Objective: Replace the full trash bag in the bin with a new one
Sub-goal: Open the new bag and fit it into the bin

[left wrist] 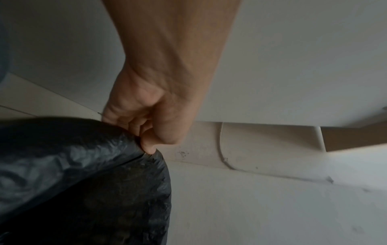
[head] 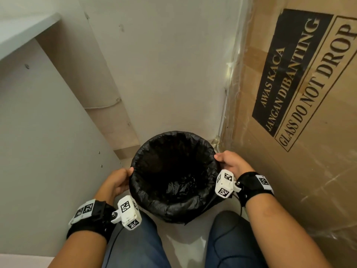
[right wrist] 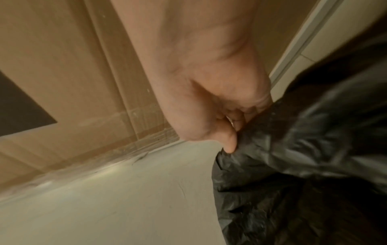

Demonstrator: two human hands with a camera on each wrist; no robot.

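Head view is looking down past two blue-jeaned knees (head: 135,246) onto one round bin (head: 207,206), which is standing on the pale floor (head: 185,246) just beyond them. One black trash bag (head: 173,171) is lining it, with its edge folded outward over the rim all the way round. The plastic is glossy, thin and heavily crinkled, and it is sagging into a dark hollow where only loose folds of the bag itself are showing; whether anything is lying at the bottom cannot be told.

Two hands are working at the rim, one on each side. The left hand (head: 117,180) is gripping the folded edge on the bin's left side, thumb lying over the top. From the left wrist view, that left hand (left wrist: 150,116) is curling its fingers (left wrist: 149,147) down onto the bag (left wrist: 83,174) and pinching the plastic. The right hand (head: 231,163) is holding the opposite side, thumb on top of the rim. From the right wrist view, the right hand (right wrist: 220,102) is likewise curling into a pinch on the bag (right wrist: 303,157), though this picture is blurred.

Each wrist is wearing one black strap carrying one white camera block with square markers.

Farther off, one large cardboard box (head: 309,132) printed "GLASS DO NOT DROP" is standing to the right of the bin, a grey cabinet panel (head: 48,151) is standing to the left, and a white wall (head: 164,64) is rising behind.
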